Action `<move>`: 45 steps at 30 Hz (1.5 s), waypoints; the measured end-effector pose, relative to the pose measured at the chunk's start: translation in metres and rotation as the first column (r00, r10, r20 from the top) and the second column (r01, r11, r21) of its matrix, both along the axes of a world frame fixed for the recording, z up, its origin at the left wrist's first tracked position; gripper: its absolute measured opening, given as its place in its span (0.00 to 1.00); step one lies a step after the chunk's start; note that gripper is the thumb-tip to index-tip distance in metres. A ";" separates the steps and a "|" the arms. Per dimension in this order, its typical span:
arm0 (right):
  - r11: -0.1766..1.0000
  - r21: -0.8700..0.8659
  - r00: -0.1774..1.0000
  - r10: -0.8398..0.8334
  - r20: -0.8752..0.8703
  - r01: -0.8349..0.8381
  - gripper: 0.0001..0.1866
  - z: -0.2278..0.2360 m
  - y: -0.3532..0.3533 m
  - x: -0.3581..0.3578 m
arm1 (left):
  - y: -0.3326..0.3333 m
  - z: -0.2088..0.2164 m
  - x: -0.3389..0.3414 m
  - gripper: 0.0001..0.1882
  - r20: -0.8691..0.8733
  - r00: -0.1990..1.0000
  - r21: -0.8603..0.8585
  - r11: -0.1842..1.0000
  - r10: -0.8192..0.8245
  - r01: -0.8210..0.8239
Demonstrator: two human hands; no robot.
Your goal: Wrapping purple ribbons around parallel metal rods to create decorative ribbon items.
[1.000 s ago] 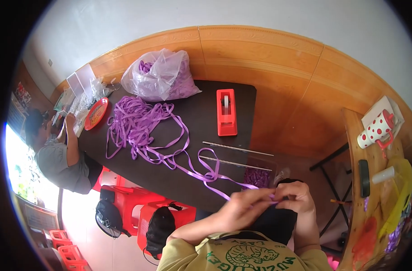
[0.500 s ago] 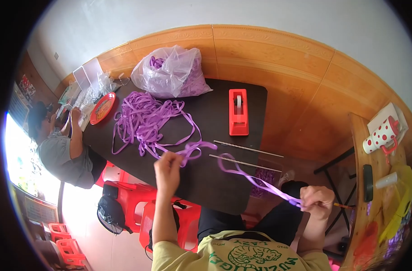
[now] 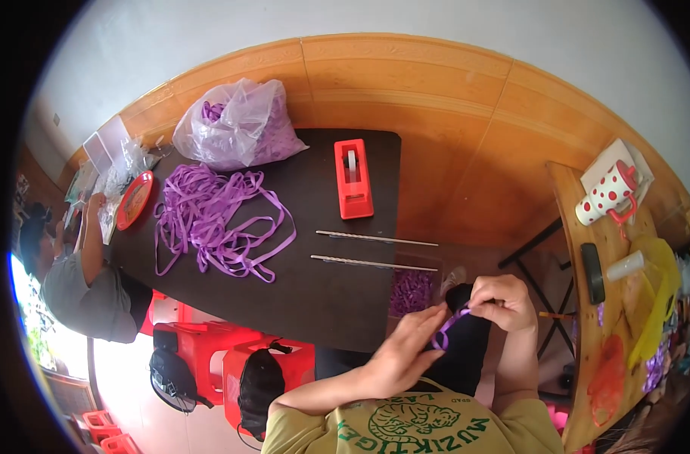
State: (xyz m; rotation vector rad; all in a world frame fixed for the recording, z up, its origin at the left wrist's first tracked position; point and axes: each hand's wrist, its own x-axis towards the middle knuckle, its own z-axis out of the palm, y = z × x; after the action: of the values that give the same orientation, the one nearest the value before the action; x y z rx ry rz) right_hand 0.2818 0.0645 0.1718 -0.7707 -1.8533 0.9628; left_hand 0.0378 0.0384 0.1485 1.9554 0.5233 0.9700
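Overall, a dark surface [image 3: 345, 310] extends ahead-left of both hands. Farthest: translucent bag of purple ribbon [image 3: 239, 129]; nearer, loose ribbon heap [image 3: 201, 219]. Red tape dispenser [image 3: 356, 198] beyond the left hand [image 3: 409, 348], fingers extended, grip cannot be told. Right hand [image 3: 504, 303] pinched closed. Two thin rods [image 3: 375, 237] ahead. Purple strip [image 3: 452, 325]: between the hands, gripped by right fingertips, curling beside left fingers.

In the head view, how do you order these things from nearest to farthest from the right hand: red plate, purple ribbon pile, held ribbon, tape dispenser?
1. Held ribbon: pinched by the right hand.
2. Tape dispenser: on the table, ahead-left.
3. Purple ribbon pile: farther left.
4. Red plate: beyond the pile, leftmost.
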 end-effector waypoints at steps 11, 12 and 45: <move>0.994 0.003 0.962 -0.107 0.253 0.110 0.03 -0.041 0.027 0.031 | 0.020 -0.105 0.078 0.16 0.453 0.888 -0.732 0.603 0.082 0.317; 0.993 0.034 0.949 -0.120 0.292 0.115 0.04 -0.042 0.031 0.030 | 0.022 -0.108 0.082 0.14 0.488 0.858 -0.739 0.599 0.159 0.308; 0.875 -0.343 0.897 -0.413 -0.158 0.342 0.06 -0.174 0.062 -0.053 | 0.078 -0.126 0.075 0.11 0.361 0.691 -0.760 0.627 0.626 -0.171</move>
State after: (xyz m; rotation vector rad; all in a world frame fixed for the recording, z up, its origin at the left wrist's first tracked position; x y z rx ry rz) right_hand 0.2283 0.1264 -0.0018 -1.1176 -1.3007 1.0404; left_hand 0.1131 0.1160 0.0230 0.7685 0.8422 1.3818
